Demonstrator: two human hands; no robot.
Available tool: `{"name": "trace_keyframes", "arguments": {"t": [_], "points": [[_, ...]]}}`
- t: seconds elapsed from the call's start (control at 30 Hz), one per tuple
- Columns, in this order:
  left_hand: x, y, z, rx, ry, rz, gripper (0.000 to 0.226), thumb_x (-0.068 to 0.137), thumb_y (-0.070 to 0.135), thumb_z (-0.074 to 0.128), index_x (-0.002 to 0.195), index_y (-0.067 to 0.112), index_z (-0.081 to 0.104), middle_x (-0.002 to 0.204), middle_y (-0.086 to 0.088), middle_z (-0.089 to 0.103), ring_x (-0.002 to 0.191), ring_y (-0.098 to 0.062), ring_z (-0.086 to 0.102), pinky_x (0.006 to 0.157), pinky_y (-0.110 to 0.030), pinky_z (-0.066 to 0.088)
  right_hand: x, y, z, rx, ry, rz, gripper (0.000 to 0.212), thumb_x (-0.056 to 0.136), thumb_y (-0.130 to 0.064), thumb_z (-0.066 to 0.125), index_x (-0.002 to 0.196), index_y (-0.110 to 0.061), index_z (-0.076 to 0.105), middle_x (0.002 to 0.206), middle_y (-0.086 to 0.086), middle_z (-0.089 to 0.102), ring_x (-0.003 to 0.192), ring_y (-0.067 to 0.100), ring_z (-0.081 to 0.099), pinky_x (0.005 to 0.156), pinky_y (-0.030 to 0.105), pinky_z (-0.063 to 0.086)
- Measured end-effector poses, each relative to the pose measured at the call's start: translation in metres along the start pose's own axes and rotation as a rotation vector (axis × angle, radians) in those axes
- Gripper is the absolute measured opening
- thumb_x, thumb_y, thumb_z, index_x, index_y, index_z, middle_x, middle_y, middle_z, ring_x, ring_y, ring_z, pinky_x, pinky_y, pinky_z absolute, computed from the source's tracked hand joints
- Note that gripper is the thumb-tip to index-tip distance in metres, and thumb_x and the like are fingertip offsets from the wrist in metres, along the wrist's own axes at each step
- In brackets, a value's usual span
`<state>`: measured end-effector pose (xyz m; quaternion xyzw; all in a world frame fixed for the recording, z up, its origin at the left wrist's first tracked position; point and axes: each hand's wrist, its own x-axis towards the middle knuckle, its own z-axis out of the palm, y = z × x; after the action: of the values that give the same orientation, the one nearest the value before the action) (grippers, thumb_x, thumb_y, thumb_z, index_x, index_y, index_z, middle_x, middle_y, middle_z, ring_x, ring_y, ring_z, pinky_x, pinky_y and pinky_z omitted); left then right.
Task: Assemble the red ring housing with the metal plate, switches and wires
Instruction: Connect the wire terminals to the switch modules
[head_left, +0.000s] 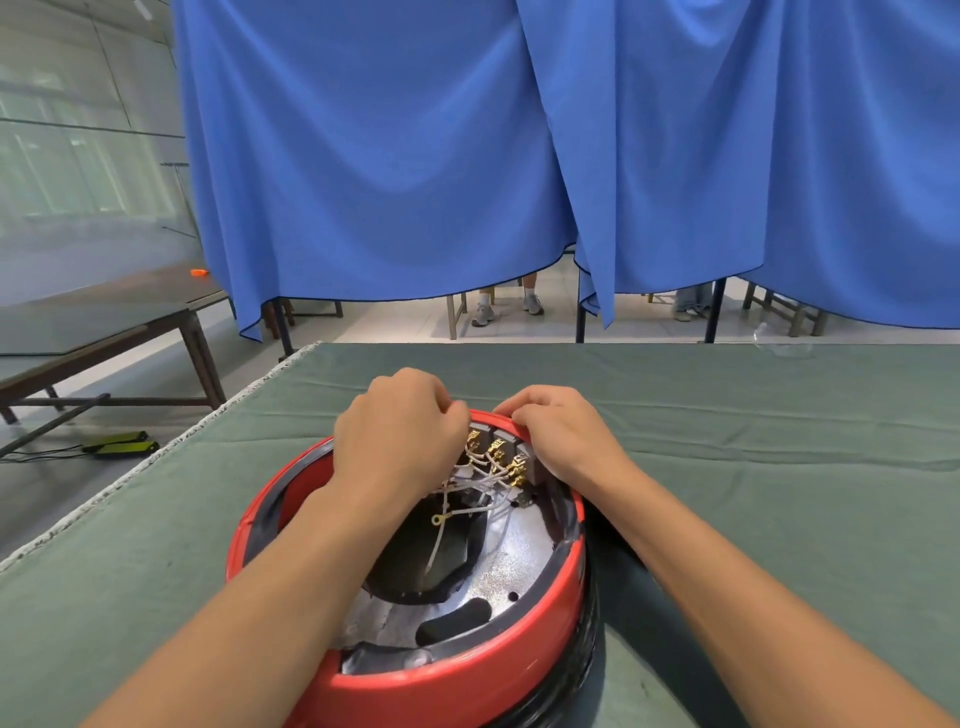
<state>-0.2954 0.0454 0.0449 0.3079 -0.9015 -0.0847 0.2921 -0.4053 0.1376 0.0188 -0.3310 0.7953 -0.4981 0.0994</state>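
A workshop hall: cloth-covered worktables (727, 415) and blue partition curtains (389, 156).

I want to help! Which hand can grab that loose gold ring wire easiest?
Probably the left hand. It is already inside the red ring housing above the wires, while the right hand grips the far rim. The gold ring terminal lies just below the left wrist.

Red ring housing (467, 670), speckled silver metal plate (519, 566), white wires (483, 486) (gold terminals), green tablecloth (753, 415), blue curtain (389, 156)

One red ring housing (447, 675), one metal plate (514, 561), three grey switches (506, 439), two hands (400, 431).
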Motion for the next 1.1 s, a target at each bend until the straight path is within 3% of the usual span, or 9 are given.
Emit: {"name": "trace_keyframes", "arguments": {"t": [0.1, 0.17, 0.3, 0.47, 0.6, 0.8, 0.97, 1.1], "points": [[-0.005, 0.006, -0.013, 0.153, 0.227, 0.135, 0.021, 0.089, 0.031, 0.05, 0.082, 0.018, 0.066, 0.08, 0.003, 0.064, 0.076, -0.019, 0.05, 0.057, -0.029, 0.029, 0.002, 0.002, 0.001, 0.027, -0.001, 0.011, 0.03, 0.088, -0.008, 0.045, 0.078, -0.026, 0.067, 0.085, -0.007, 0.067, 0.091, 0.016, 0.062, 0.08, 0.033, 0.049], [-0.009, 0.014, -0.019, 0.193, 0.267, 0.224, 0.017, 0.088, 0.027, 0.052, 0.084, 0.018, 0.066, 0.083, 0.003, 0.063, 0.086, -0.019, 0.049, 0.056, -0.029, 0.028, 0.002, 0.002, 0.001, 0.035, -0.002, 0.007, 0.031, 0.087, -0.007, 0.045, 0.077, -0.027, 0.067, 0.083, -0.009, 0.066, 0.089, 0.014, 0.061, 0.077, 0.032, 0.049], [-0.015, 0.024, -0.018, 0.179, 0.128, 0.251, 0.014, 0.087, 0.023, 0.051, 0.088, 0.02, 0.065, 0.089, 0.004, 0.063, 0.097, -0.02, 0.049, 0.062, -0.029, 0.032, 0.001, 0.002, 0.002, 0.043, 0.001, 0.014, 0.033, 0.085, -0.007, 0.046, 0.072, -0.03, 0.066, 0.082, -0.012, 0.066, 0.088, 0.012, 0.06, 0.078, 0.033, 0.049], [-0.026, 0.023, -0.008, 0.095, -0.084, 0.246, 0.018, 0.084, 0.027, 0.054, 0.08, 0.019, 0.069, 0.082, 0.002, 0.064, 0.09, -0.02, 0.052, 0.065, -0.032, 0.045, 0.002, 0.002, 0.003, 0.064, 0.023, 0.03, 0.033, 0.082, -0.007, 0.048, 0.064, -0.028, 0.065, 0.078, -0.008, 0.068, 0.088, 0.02, 0.063, 0.084, 0.041, 0.051], [-0.024, 0.023, -0.003, 0.11, -0.197, 0.24, 0.012, 0.082, 0.024, 0.059, 0.08, 0.02, 0.07, 0.084, 0.001, 0.065, 0.087, -0.023, 0.058, 0.066, -0.032, 0.048, 0.004, 0.002, 0.003, 0.079, 0.026, 0.032, 0.033, 0.081, -0.006, 0.047, 0.064, -0.028, 0.065, 0.078, -0.007, 0.069, 0.088, 0.019, 0.064, 0.084, 0.039, 0.052], [-0.021, 0.021, 0.001, 0.181, -0.219, 0.332, 0.015, 0.087, 0.031, 0.057, 0.099, 0.028, 0.066, 0.099, 0.002, 0.066, 0.094, -0.024, 0.06, 0.066, -0.031, 0.04, 0.003, 0.003, 0.004, 0.1, 0.018, 0.018, 0.033, 0.08, -0.005, 0.048, 0.063, -0.027, 0.065, 0.061, -0.013, 0.06, 0.065, 0.009, 0.054, 0.062, 0.027, 0.042], [-0.022, 0.019, -0.002, 0.182, -0.184, 0.314, 0.014, 0.086, 0.03, 0.058, 0.093, 0.031, 0.07, 0.094, 0.002, 0.067, 0.088, -0.024, 0.061, 0.063, -0.029, 0.038, 0.002, 0.002, 0.002, 0.083, 0.015, 0.006, 0.034, 0.084, -0.007, 0.047, 0.067, -0.029, 0.065, 0.076, -0.009, 0.067, 0.082, 0.014, 0.061, 0.077, 0.032, 0.049], [-0.021, 0.019, -0.002, 0.151, -0.187, 0.279, 0.013, 0.084, 0.029, 0.061, 0.09, 0.033, 0.072, 0.093, 0.003, 0.067, 0.087, -0.023, 0.06, 0.062, -0.029, 0.037, 0.002, 0.002, 0.001, 0.078, 0.014, -0.006, 0.031, 0.086, -0.008, 0.047, 0.072, -0.027, 0.066, 0.081, -0.009, 0.066, 0.088, 0.014, 0.061, 0.08, 0.032, 0.049]]}}
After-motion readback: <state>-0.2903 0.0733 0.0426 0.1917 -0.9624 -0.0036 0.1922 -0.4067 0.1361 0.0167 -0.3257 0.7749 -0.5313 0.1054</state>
